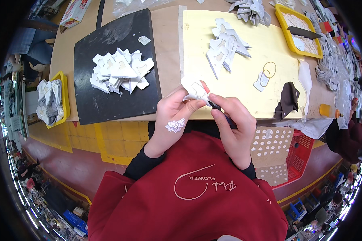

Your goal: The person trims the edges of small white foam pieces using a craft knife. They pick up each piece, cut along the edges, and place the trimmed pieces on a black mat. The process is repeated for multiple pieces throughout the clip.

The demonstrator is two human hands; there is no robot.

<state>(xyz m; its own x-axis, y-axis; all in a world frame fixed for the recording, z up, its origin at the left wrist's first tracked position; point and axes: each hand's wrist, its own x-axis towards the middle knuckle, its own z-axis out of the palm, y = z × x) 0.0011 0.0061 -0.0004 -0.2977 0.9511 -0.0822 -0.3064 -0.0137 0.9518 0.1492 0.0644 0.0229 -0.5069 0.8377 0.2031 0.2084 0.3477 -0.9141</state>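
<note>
Close to the table's front edge, my left hand (169, 110) pinches a curved white cut piece (194, 89), which looks like a shoe-upper part. My right hand (236, 116) meets it from the other side, its thumb and fingers closed on a small dark tool (214, 106); the tool's kind is mostly hidden. A crinkled white patch (175, 125) sits on the back of my left hand. To the left, a heap of similar white pieces (118, 70) lies on a black board (96, 42). More grey-white pieces (225, 46) lie fanned out on a yellow sheet (197, 32).
Yellow trays of pieces stand at far left (66, 98) and far right (283, 24). Rubber bands (270, 69), a dark scrap (287, 100) and an orange bottle (329, 111) lie to the right. Below the table edge sits a red basket (301, 150) with a dotted card (271, 140).
</note>
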